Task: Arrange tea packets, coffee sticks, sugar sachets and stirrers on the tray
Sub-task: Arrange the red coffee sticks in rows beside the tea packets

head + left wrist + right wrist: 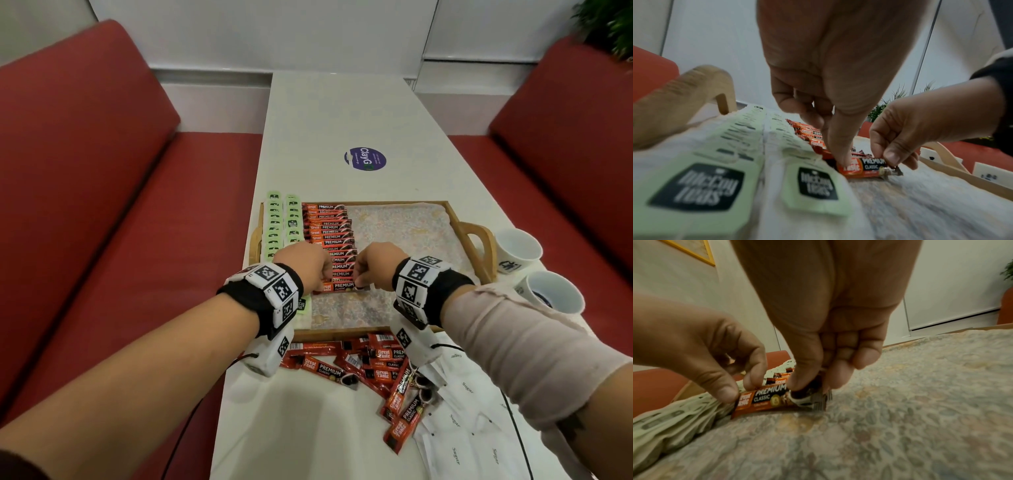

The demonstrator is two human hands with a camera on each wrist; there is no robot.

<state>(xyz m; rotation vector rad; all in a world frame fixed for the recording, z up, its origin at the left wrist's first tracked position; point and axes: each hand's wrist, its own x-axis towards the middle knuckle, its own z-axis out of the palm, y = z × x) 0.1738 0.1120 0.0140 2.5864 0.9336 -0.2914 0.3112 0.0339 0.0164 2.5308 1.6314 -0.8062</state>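
Forearms: two bare forearms fill the lower part of the head view, each wrist wrapped in a black band with white coded markers; the right one has a pale sleeve pushed up.
Tea packets (282, 222): two rows of pale green packets, left of centre in the frame, along the left end of the tray.
Left hand (306, 265): centre of the frame, fingers curled down, thumb and forefinger pinching the left end of the nearest coffee stick.
Coffee stick (337, 287): red and black, lying flat on the tray's patterned lining at the near end of the row of coffee sticks (330, 236), just right of the tea packets.
Right hand (375, 265): just right of the left hand, thumb and fingertips pinching the right end of the same stick.
Tray (479, 246): wooden, with handles, mid-frame on the white tabletop (342, 113); its right half shows bare lining.
Loose coffee sticks (370, 366): scattered heap on the tabletop below the tray.
Sugar sachets (459, 428): white, spread at lower right.
Cups (534, 270): two white cups at the right edge, beside the tray.
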